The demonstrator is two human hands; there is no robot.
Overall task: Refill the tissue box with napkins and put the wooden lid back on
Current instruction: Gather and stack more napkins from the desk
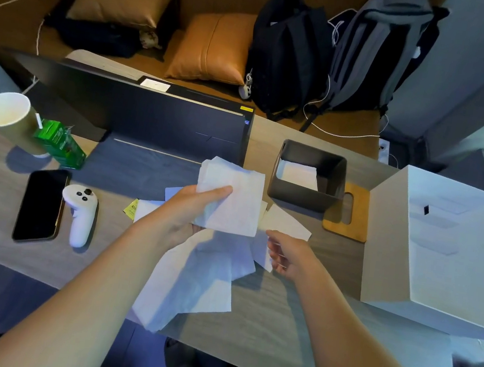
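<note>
Working across the table [277, 309], I take the biggest things first: the monitor [149, 118] stands at eleven o'clock, the white carton [446, 247] at three. Neither blocks my path. The box [306, 190] sits open at one o'clock, a few napkins already lying inside, and the lid [352, 220] lies flat just beyond it, partly tucked under its right edge.

My left hand [189, 210] grasps a folded stack [232, 197], thumb pressed on top, raised above the loose napkins [197, 277] spread at six o'clock. My right hand [286, 254] pinches the edge of one loose sheet [261, 253].

To do this step well, I judge I should square the stack before lowering it, keep it flat, and enter the box straight down so corners don't catch the walls.

The phone [40, 205], controller [81, 211] and cup [7, 117] sit well apart at nine o'clock.
</note>
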